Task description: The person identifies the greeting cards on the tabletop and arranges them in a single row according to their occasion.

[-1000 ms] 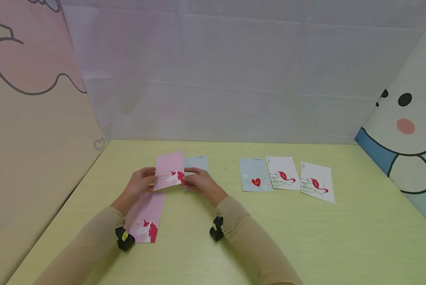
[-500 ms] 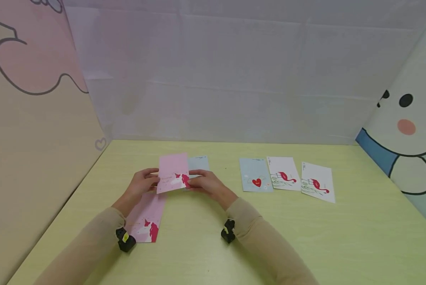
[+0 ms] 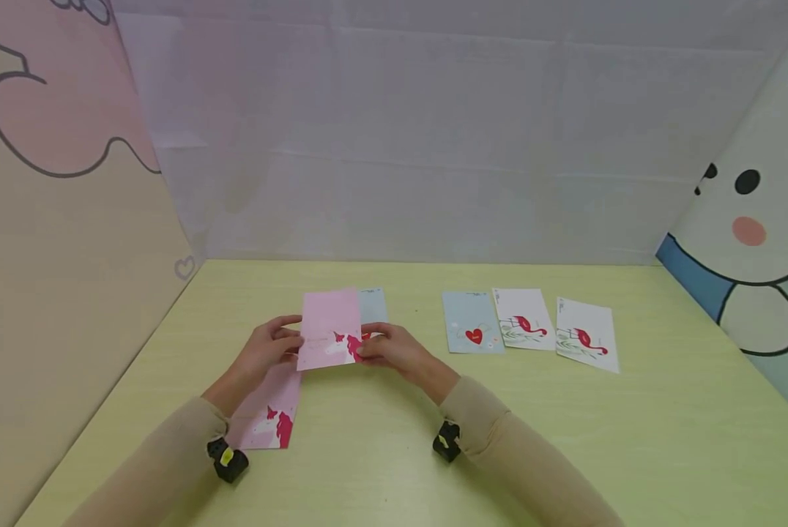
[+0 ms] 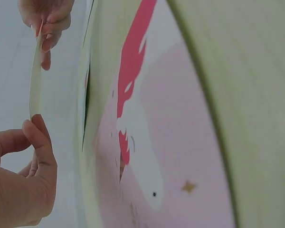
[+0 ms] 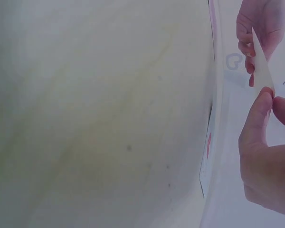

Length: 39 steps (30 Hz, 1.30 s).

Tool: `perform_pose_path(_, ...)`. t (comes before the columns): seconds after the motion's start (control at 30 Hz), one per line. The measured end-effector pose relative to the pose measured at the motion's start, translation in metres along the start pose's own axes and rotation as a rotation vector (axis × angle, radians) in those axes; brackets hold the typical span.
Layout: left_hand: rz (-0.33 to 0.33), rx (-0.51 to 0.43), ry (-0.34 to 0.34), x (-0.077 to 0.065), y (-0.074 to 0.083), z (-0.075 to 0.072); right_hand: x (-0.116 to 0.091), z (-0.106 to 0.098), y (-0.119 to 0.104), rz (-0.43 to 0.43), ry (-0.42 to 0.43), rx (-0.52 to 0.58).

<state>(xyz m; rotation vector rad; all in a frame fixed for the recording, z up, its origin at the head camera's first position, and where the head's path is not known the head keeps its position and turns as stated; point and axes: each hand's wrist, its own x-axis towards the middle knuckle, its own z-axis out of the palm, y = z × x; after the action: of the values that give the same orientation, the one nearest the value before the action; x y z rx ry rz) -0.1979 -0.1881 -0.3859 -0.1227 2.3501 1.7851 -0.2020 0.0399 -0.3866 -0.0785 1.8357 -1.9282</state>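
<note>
**A pink card is held up over the desk**

The left hand pinches the left side of the pink card. The right hand pinches its right side, near the bottom corner. The card is up in the air, over the left half of the desk, with its right side a tiny bit higher. It has a red and white picture at the bottom.

Below it, a second pink card lies on the desk, closer to the left edge than the right. The left arm covers some of it. Its picture shows a white animal with red hair.

Behind the pink card, a blue card peeks out, toward the desk's far edge. The rest of it is hidden.

Over in the right half, three more cards lie in a row, also toward the far edge. First comes a blue heart card. Next is a white bird card, right up close to it. Last is another white bird card, nearest the far right corner.

Both sleeves are tan, and each wrist wears a little black box.
</note>
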Motion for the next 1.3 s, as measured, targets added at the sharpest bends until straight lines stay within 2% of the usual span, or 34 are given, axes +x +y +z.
perform_pose_path(0.3, 0.026, 0.021, -0.028, -0.009, 0.001, 0.01, -0.017, -0.008, 0.002, -0.009, 0.009, -0.03)
perform_pose_path(0.8, 0.069, -0.014, -0.15, -0.021, -0.004, 0.012, -0.034, -0.009, 0.001, -0.047, 0.024, -0.015)
perform_pose_path(1.0, 0.055, 0.023, -0.123, -0.028, -0.006, 0.013, -0.04, -0.007, 0.003, -0.045, 0.032, -0.032)
perform_pose_path(1.3, 0.058, 0.158, -0.065, -0.04, -0.01, 0.013, -0.046, -0.002, 0.007, -0.04, 0.051, -0.029)
